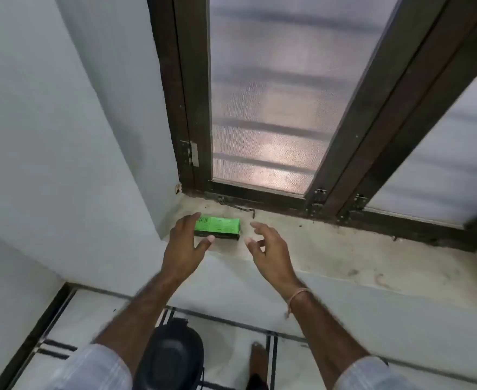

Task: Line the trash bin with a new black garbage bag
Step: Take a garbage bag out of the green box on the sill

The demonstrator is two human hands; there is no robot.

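Note:
A bright green pack of garbage bags [219,226] lies on the stone windowsill [330,249], close to its left corner. My left hand [185,243] is spread open at the pack's left end, its thumb by the front edge and fingertips by the back edge; a grip does not show. My right hand [268,249] hovers open just right of the pack, apart from it. The black trash bin [172,358] stands on the floor below, between my forearms, its lid shut.
A dark-framed window with frosted panes [268,108] rises behind the sill. A metal window stay [237,208] lies on the sill behind the pack. A white wall [62,136] closes the left side. My bare foot [258,358] is on the tiled floor right of the bin.

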